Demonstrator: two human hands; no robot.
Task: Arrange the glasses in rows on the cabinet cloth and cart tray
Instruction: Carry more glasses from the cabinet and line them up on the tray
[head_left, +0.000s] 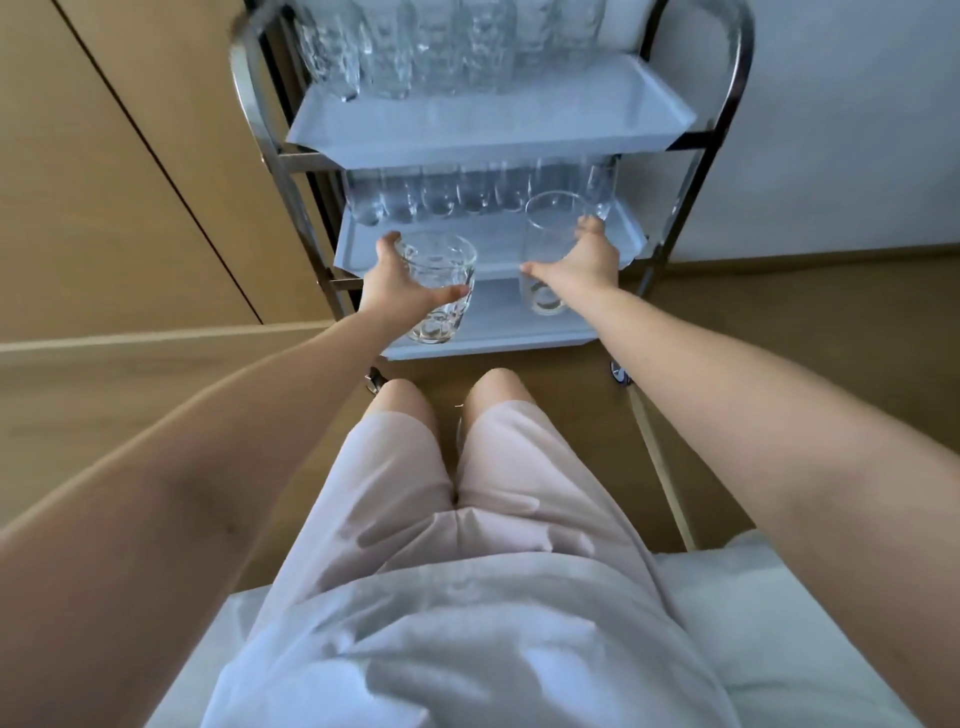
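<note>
left hand (395, 280) grips a tumbler (441, 291), right hand (587, 260) grips a tall glass (548, 244), both upright at middle tray (363, 260) front edge, side-held so bases stay free, likely row 2 ahead of back row (441, 197)

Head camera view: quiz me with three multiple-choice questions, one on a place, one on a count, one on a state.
1. Where do the rows of clear drinking glasses stand?
A) at the back of the pale top tray and pale middle tray of the metal cart
B) on the floor
C) on the lap

2. How many glasses are being held?
A) none
B) two
C) four

3. How is the short faceted clear glass?
A) lying flat
B) held, mouth up
C) upside down on the floor

Answers:
1 A, both rows line the trays' far edges.
2 B, the left hand grips the faceted glass and the right hand grips a tall smooth clear glass.
3 B, its rim faces up.
</note>
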